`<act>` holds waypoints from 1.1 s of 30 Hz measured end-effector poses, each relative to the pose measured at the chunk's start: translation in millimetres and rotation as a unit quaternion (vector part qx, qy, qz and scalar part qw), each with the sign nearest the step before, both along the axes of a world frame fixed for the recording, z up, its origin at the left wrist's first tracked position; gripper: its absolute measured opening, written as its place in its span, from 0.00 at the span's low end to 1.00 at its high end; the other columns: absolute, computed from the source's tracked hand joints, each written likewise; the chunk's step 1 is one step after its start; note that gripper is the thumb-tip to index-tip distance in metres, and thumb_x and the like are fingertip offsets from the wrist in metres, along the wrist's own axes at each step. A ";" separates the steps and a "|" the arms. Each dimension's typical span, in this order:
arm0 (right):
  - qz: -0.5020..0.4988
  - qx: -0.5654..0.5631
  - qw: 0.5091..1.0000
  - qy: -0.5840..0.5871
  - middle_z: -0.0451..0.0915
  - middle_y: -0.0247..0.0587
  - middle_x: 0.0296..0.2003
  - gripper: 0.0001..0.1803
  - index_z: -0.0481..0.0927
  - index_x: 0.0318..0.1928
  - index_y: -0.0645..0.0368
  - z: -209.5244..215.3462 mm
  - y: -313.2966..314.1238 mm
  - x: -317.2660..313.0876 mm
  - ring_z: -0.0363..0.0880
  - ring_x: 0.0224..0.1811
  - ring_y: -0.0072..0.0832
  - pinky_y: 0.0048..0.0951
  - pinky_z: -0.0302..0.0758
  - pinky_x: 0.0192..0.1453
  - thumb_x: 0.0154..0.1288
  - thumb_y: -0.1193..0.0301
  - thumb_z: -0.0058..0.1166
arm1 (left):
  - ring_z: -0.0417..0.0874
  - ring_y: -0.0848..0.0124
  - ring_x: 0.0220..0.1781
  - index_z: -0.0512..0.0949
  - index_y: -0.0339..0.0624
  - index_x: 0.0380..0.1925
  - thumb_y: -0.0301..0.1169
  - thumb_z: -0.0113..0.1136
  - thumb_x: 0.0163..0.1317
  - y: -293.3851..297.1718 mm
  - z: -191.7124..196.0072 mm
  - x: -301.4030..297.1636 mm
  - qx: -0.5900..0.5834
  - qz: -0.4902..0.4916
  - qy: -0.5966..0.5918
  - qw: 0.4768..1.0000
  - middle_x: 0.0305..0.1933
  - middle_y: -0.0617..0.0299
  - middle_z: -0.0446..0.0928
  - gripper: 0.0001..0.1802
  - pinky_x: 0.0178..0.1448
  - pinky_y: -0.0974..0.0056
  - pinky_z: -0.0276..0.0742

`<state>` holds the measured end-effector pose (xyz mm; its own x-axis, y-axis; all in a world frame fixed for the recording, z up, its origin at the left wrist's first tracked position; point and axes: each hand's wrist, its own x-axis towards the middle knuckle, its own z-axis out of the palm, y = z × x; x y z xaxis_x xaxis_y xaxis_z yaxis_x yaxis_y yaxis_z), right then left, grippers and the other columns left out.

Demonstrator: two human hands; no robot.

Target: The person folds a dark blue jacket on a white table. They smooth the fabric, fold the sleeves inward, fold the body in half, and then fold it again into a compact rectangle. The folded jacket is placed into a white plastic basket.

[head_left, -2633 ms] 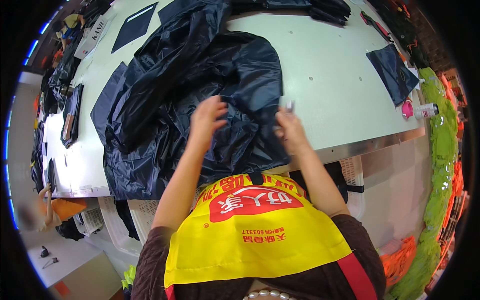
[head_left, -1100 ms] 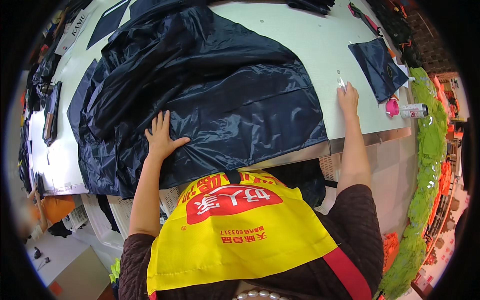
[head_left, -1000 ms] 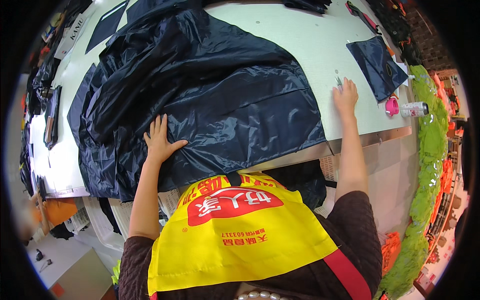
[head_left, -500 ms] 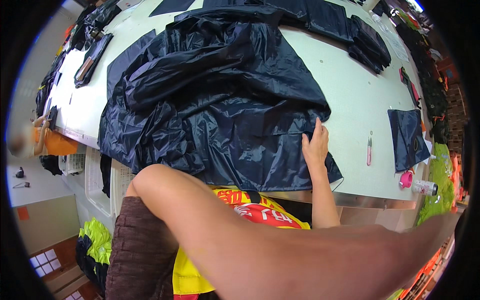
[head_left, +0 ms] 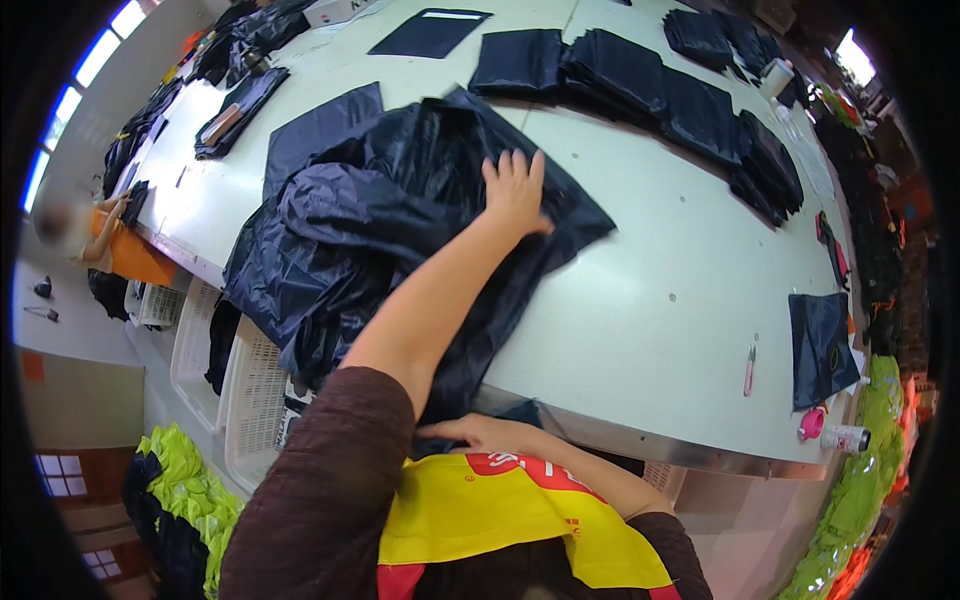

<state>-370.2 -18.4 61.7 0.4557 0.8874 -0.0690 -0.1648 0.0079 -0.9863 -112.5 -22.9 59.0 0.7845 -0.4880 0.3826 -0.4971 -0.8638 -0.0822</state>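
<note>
A large crumpled dark navy garment [head_left: 380,230] of shiny fabric lies on the pale table [head_left: 680,270], its near part hanging over the front edge. My left hand [head_left: 515,190] reaches far forward and lies flat on the garment's far right part, fingers spread. My right hand [head_left: 480,432] sits low against my yellow apron [head_left: 500,520], just under the table's metal edge, touching the hanging fabric. Its fingers are partly hidden, so a grip cannot be judged.
Folded dark pieces [head_left: 650,85] are stacked along the far side. A pink snipper [head_left: 749,370], a dark cut piece [head_left: 825,345] and a white tube [head_left: 848,437] lie at the right. White baskets [head_left: 250,390] stand under the left edge. A person in orange [head_left: 120,250] is at far left.
My left arm has stretched forward and its hand now rests on the garment. My right hand has drawn back from the garment's top to the table edge. The garment is more bunched up.
</note>
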 end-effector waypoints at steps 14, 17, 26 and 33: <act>-0.199 -0.355 0.693 -0.595 0.81 0.44 0.38 0.11 0.80 0.44 0.54 102.7 32.7 212.9 0.78 0.44 0.42 0.35 0.76 0.44 0.59 0.70 0.54 | 0.82 0.60 0.34 0.78 0.54 0.51 0.34 0.57 0.59 340.0 101.7 -189.0 -0.166 -0.327 0.470 0.803 0.34 0.57 0.82 0.19 0.38 0.61 0.77; -0.139 -0.249 0.742 -0.607 0.81 0.47 0.41 0.16 0.79 0.48 0.54 86.3 94.6 265.6 0.78 0.46 0.43 0.36 0.75 0.49 0.63 0.61 0.53 | 0.79 0.62 0.27 0.80 0.54 0.49 0.33 0.60 0.55 400.4 161.4 -207.6 -0.112 -0.267 0.467 0.835 0.26 0.60 0.78 0.18 0.31 0.63 0.74; 0.402 -0.408 0.769 -0.282 0.79 0.57 0.45 0.31 0.75 0.51 0.68 41.8 275.0 187.7 0.76 0.50 0.46 0.39 0.72 0.54 0.61 0.51 0.53 | 0.56 0.77 0.07 0.81 0.35 0.37 0.47 0.72 0.47 586.7 241.1 -286.0 -0.332 -0.300 0.169 0.878 0.10 0.71 0.60 0.26 0.15 0.66 0.43; 0.275 -0.194 0.941 0.020 0.77 0.48 0.49 0.23 0.70 0.56 0.69 31.6 155.5 77.1 0.75 0.46 0.32 0.30 0.71 0.53 0.65 0.67 0.50 | 0.66 0.69 0.12 0.75 0.37 0.41 0.33 0.69 0.49 758.8 196.9 -338.4 -0.503 -0.233 0.119 0.824 0.15 0.59 0.67 0.20 0.18 0.66 0.64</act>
<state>-293.1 137.0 93.3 -0.0760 0.8930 -0.4436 -0.0754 -0.4488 -0.8905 -450.9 736.0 255.9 0.7122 -0.2872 0.6406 -0.6934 -0.1457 0.7056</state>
